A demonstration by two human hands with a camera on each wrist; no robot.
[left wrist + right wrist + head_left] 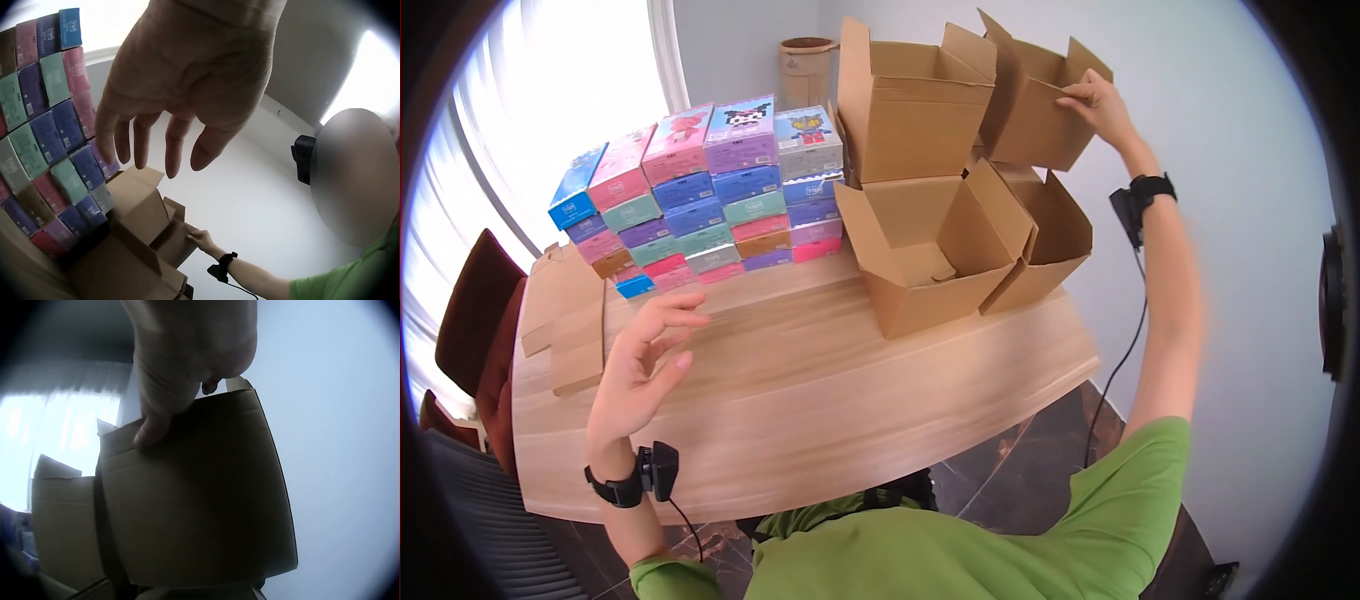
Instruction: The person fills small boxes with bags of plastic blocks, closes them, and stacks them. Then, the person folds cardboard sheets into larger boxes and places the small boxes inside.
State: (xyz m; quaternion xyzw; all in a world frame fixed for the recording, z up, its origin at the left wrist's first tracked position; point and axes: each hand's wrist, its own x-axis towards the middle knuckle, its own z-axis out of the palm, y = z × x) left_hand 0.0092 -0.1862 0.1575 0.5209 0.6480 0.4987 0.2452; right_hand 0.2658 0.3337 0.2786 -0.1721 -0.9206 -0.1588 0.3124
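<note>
My right hand point(1102, 112) pinches the top edge of an open cardboard box point(1032, 125) at the back right, thumb on the outer face and fingers over the rim. In the right wrist view this box point(200, 494) fills the middle, the thumb lying on its near wall. It sits above another open box point(1055, 235). To its left are one more raised open box point(915, 125) and, below that, an open box point(940, 250) with spread flaps. My left hand point(640, 365) hovers over the table with relaxed fingers, holding nothing, nearest to the stacked coloured boxes point(700, 215).
The wooden table point(800, 400) curves round in front of me. Flattened cardboard point(570, 330) lies at its left end, beside a dark red chair point(480, 310). A brown bin point(805, 70) stands behind the stack. The wall is close on the right, where a cable point(1115, 370) hangs from the wrist camera.
</note>
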